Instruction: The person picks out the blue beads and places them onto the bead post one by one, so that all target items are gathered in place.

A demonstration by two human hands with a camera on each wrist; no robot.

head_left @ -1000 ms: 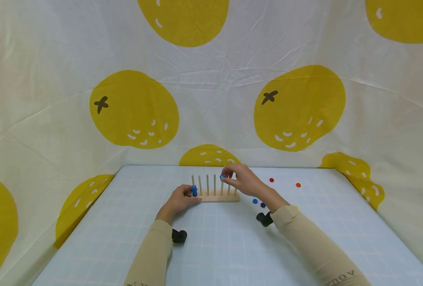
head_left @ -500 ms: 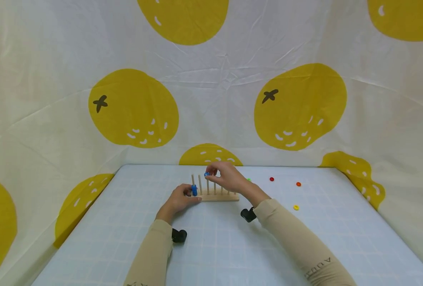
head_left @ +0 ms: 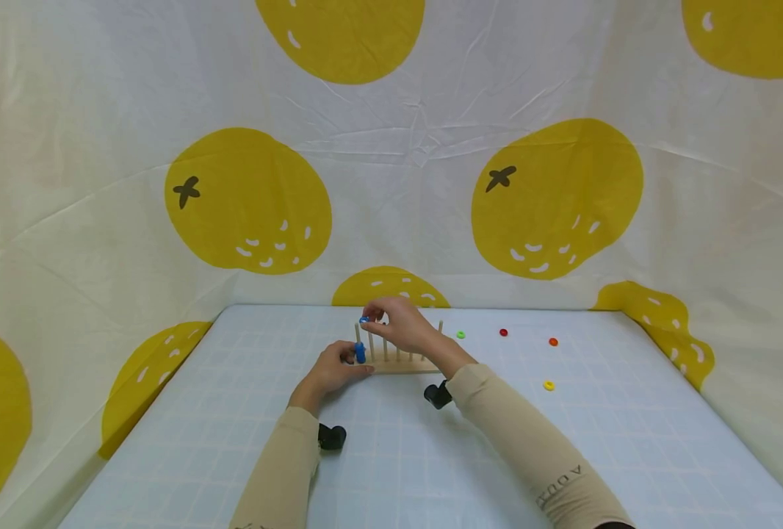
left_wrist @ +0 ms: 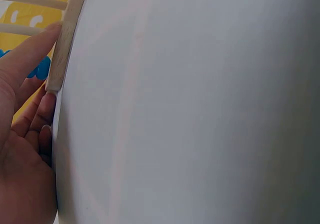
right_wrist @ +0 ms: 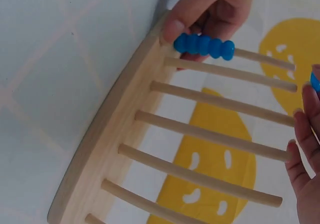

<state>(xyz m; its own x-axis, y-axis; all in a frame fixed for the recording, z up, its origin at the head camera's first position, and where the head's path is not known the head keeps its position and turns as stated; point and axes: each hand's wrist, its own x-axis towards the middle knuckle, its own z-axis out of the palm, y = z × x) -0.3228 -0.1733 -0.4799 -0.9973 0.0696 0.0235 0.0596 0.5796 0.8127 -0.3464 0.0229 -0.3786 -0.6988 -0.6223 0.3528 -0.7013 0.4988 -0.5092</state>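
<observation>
A wooden peg rack [head_left: 405, 366] stands on the table with a row of upright pegs. My left hand [head_left: 328, 369] grips its left end, thumb on the front of the base and fingers behind, as the left wrist view also shows. Several blue beads [right_wrist: 204, 46] are stacked on the leftmost peg, next to that thumb. Up near the peg tops, my right hand [head_left: 397, 327] pinches a single blue bead [head_left: 364, 319] between thumb and fingers. This bead is apart from the stack; only its edge shows in the right wrist view. The other pegs seen carry no beads.
Loose on the table right of the rack lie a green bead [head_left: 460, 334], a red bead [head_left: 504, 333], an orange bead [head_left: 553, 342] and a yellow bead [head_left: 549, 386]. A fruit-printed cloth [head_left: 391, 184] hangs behind the table.
My right hand has carried the blue bead leftward over the pegs to the rack's left end. The green bead has come into view; the forearm now hides two beads. My left hand stays put.
</observation>
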